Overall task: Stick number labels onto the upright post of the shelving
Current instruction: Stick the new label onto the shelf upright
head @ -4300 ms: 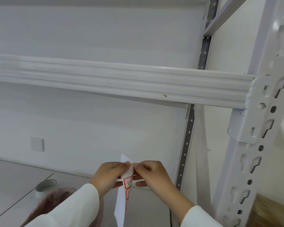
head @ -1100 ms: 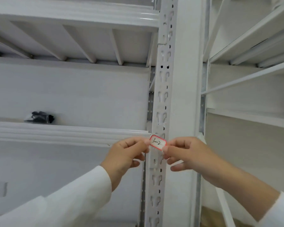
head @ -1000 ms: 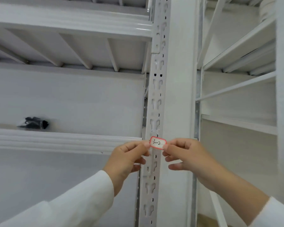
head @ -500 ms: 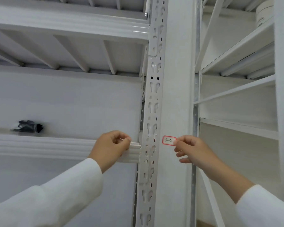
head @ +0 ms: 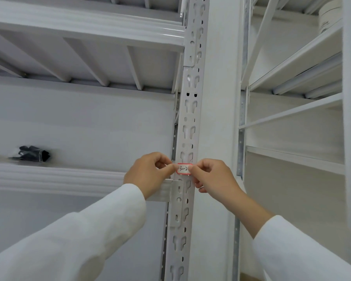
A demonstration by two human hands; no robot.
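Right now a small number label (head: 183, 169) is held flat against the slotted face of the white upright post (head: 187, 122), level with the end of the shelf beam (head: 55, 178) that meets the post from the left. White paper with a red rounded border is seen, and a handwritten "3-2" in dark ink is read across its middle, the last digit partly covered by a fingertip. The label's left edge is pinched by the left hand (head: 148, 175), thumb and forefinger curled in on it; the right edge is pinched the same way by the right hand (head: 212, 176), the other fingers folded beneath. Both wrists are clad in white sleeves (head: 101, 226). Keyhole-shaped slots are punched down the post in pairs, above and below the label. Whether the sticker is already bonded to the metal cannot be told. On the shelf further left, a small black bundle (head: 31, 154) in clear wrap is lying.
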